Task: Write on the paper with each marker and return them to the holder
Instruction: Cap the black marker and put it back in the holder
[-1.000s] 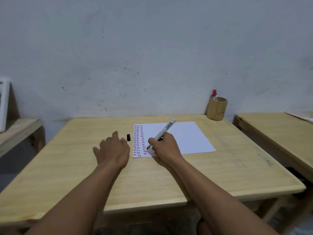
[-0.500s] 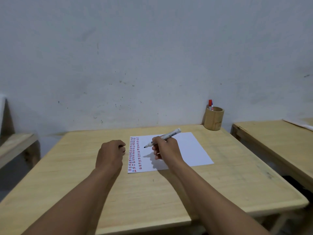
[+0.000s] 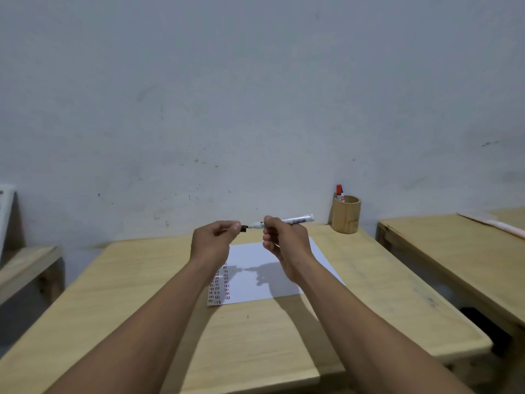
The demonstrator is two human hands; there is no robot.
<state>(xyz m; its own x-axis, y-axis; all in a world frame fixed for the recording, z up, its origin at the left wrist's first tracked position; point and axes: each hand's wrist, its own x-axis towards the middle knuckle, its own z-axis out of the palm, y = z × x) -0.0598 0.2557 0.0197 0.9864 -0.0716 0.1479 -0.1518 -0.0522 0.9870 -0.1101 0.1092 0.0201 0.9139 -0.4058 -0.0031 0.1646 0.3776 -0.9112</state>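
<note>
My right hand (image 3: 284,237) holds a white marker (image 3: 292,220) level above the table, its tip pointing left. My left hand (image 3: 214,240) pinches the small black cap (image 3: 243,227) right at the marker's tip. Below both hands lies the white paper (image 3: 272,277), with columns of red and dark dashes along its left edge. The round wooden holder (image 3: 346,214) stands at the table's far right corner by the wall, with a red-capped marker (image 3: 339,191) sticking out of it.
The light wooden table (image 3: 255,336) carries the paper and holder. A second wooden table (image 3: 454,251) stands close on the right, with a narrow gap between them. A low wooden bench (image 3: 25,265) is on the left, and a grey wall is behind.
My right hand lifted the marker off the paper and turned it level. My left hand picked the black cap up from the table and brought it to the marker's tip.
</note>
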